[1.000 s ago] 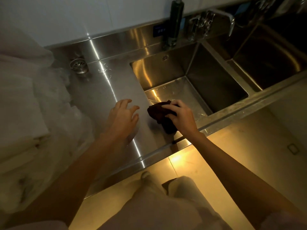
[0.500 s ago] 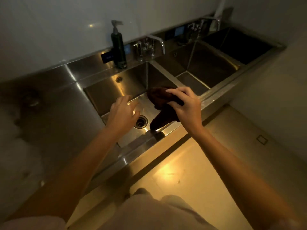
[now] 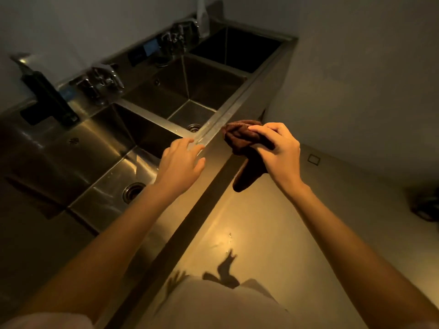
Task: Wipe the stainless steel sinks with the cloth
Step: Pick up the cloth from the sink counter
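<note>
Three stainless steel sinks run in a row along the wall: a near sink (image 3: 104, 162) with a round drain, a middle sink (image 3: 190, 91) and a far sink (image 3: 237, 51). My right hand (image 3: 278, 148) grips a dark brown cloth (image 3: 242, 141), bunched at the top with one end hanging down, just off the front rim beside the middle sink. My left hand (image 3: 180, 162) hovers with its fingers spread and loose over the front rim (image 3: 213, 129), where the near and middle sinks meet. It holds nothing.
A dark pump bottle (image 3: 47, 96) stands on the back ledge at left. Taps (image 3: 104, 79) rise behind the near sink and more taps (image 3: 175, 39) behind the middle one. A wall stands to the right. Tiled floor (image 3: 273, 233) lies below, with a dark object (image 3: 425, 205) at far right.
The view has swung right along the sinks. My right hand carried the cloth from over the near sink to past the front rim by the middle sink. My left hand followed to the rim.
</note>
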